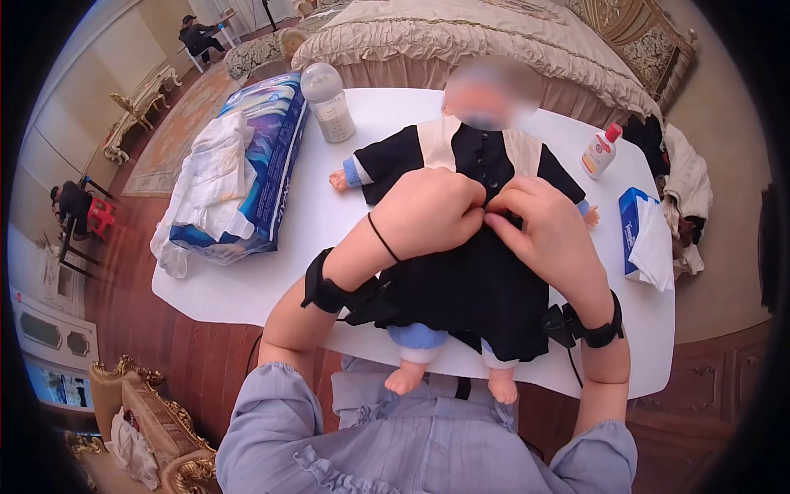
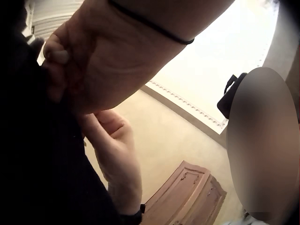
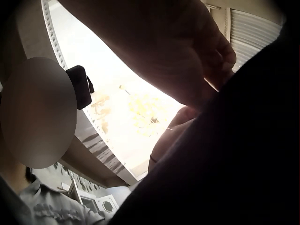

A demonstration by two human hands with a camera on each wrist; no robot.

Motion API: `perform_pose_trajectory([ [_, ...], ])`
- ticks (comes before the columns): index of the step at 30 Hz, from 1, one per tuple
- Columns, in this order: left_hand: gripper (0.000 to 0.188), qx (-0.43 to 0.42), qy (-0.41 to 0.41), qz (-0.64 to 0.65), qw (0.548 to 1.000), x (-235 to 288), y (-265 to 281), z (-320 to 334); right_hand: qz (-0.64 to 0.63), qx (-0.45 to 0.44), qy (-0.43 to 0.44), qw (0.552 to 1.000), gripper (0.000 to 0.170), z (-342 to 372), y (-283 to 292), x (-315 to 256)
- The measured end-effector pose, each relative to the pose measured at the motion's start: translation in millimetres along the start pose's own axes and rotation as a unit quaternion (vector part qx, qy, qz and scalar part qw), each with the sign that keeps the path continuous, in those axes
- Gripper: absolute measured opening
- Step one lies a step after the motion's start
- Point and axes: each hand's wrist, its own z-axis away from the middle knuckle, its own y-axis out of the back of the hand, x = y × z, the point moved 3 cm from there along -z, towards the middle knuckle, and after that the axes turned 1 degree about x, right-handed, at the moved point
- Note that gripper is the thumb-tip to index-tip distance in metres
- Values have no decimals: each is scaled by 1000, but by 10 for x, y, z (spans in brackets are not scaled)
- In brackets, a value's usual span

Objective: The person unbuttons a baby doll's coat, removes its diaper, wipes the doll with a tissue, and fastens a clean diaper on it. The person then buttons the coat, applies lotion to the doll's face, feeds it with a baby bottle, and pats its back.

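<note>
A baby doll (image 1: 405, 377) lies on its back on a white table (image 1: 296, 280), feet toward the person. It wears a black garment (image 1: 461, 284) with cream panels over light blue clothes, and small buttons (image 1: 484, 161) run down the chest. Both hands meet at the garment's front, below those buttons. The left hand (image 1: 432, 212), a thin black band at its wrist, pinches the black cloth with thumb and fingers. Right beside it, the right hand (image 1: 547, 230) pinches the same front edge. Dark cloth hides part of the fingertips in both wrist views.
Left of the doll lie a blue diaper pack (image 1: 284, 165) with white diapers (image 1: 216, 169) on top and a baby bottle (image 1: 332, 107). On the right stand a small white bottle with a red cap (image 1: 601, 152) and a tissue pack (image 1: 632, 226). A bed (image 1: 461, 41) is behind the table.
</note>
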Motion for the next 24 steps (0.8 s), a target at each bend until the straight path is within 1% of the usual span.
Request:
perform_pose_trajectory([
  [1,18,-8,2,34,999,-10,20,-7,-6,1,-5,1000,14,4,17,-15],
  [2,18,-7,2,34,999,-5,59,-10,-13,2,-10,1000,14,4,26,-26],
  [4,17,-53,34,129,990,12,118,-17,-11,3,-13,1000,15,16,-6,0],
  [6,17,-59,24,140,988,6,129,-23,-9,2,-17,1000,15,28,-59,47],
  [7,17,-65,14,151,986,3,130,-19,-4,19,-6,1000,16,34,-83,61],
  [9,18,-73,12,158,985,-11,130,-21,2,34,5,999,16,28,-91,45],
  [11,18,-83,8,165,983,-15,130,-19,-9,57,-29,998,17,20,-66,18],
  [14,19,-66,-1,151,986,-16,136,-18,-5,60,-24,998,17,12,-56,50],
  [15,19,-49,9,153,987,-19,122,-19,-5,59,-25,998,17,17,-68,65],
  [16,20,-32,20,155,987,-24,112,-19,-16,58,-12,998,18,24,-91,76],
  [17,20,-32,21,155,987,-24,96,-17,-27,56,1,998,18,26,-106,75],
  [18,19,-18,11,137,990,-20,90,-13,-28,55,2,998,18,14,-105,42],
  [19,19,-3,2,119,993,-16,91,-8,-30,67,-16,997,16,-7,-89,-9],
  [20,19,-3,3,119,993,-13,104,-4,-33,78,-34,996,13,-18,-77,-31],
  [21,19,-24,6,127,992,-5,119,-3,-33,77,-34,996,13,-9,-81,-6],
  [22,19,-46,10,134,990,3,131,-8,-24,75,-10,997,12,3,-89,29],
  [23,19,-46,10,134,990,12,150,-15,-15,73,14,997,11,12,-98,48],
  [24,20,-53,24,142,988,11,163,-21,-16,73,14,997,11,17,-106,56],
])
